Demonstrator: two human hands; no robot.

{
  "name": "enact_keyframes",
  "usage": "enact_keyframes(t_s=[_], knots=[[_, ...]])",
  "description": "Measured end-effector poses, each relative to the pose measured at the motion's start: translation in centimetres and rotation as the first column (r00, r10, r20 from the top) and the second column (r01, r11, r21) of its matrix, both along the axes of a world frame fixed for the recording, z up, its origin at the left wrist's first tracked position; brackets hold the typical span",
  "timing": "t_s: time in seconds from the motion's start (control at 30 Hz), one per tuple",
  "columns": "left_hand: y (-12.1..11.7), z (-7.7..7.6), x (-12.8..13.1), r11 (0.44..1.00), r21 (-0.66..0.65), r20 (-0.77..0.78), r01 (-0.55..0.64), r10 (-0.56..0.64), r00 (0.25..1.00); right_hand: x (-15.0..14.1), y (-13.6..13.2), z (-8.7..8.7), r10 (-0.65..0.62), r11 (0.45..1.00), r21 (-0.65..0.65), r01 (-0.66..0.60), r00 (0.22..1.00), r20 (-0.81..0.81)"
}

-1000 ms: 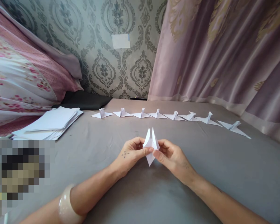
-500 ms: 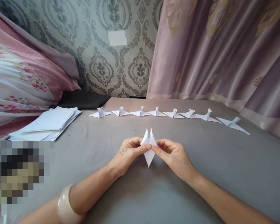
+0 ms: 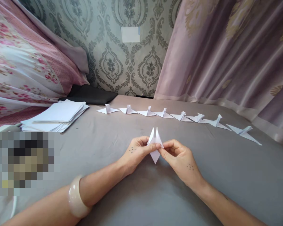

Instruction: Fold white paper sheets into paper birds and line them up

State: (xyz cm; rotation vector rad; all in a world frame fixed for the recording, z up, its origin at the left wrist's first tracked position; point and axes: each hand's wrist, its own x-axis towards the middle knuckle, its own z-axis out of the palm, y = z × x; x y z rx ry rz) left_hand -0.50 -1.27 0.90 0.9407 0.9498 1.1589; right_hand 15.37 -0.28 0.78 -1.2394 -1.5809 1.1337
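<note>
Centrally, folded paper between left hand and right hand.

A single head-worn camera looks forward and down along my bare forearms. My bare left hand and bare right hand sit near, just below mid-view; beyond them the view crosses the flat grey cloth-covered surface to the grey damask-patterned wall, farthest away.

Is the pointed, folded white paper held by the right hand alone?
No, the left hand and the right hand pinch the folded white paper from opposite sides.
</note>
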Motion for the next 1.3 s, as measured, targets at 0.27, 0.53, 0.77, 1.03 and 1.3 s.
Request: enact_keyframes(t_s=[0.27, 0.53, 0.77, 1.03, 1.3], knots=[[-0.3, 0.3, 0.0, 0.994, 0.088, -0.127, 0.072, -0.061, 0.99, 0.3, -0.2, 2.0, 0.017, 0.948, 0.316, -0.041, 0.997, 0.079], [-0.2, 0.1, -0.2, 0.973, 0.068, -0.061, 0.221, -0.217, 0.974, 0.9, -0.3, 4.2, 0.055, 0.986, 0.151, -0.07, 0.993, 0.101], [-0.4, 0.3, -0.2, 0.961, 0.07, -0.096, 0.266, -0.259, 0.961, 0.4, -0.9, 3.5, -0.052, 0.976, 0.214, 0.029, 0.993, 0.104], [-0.6, 1.0, -0.4, 0.927, 0.022, -0.118, 0.373, -0.368, 0.922, 1.3, 0.0, 4.4, 0.122, 0.98, -0.154, -0.129, 0.991, -0.054], [-0.6, 0.6, -0.1, 0.962, -0.014, -0.041, 0.274, -0.275, 0.961, 1.8, -0.1, 4.6, 0.007, 1.0, -0.02, -0.006, 0.998, 0.062]])
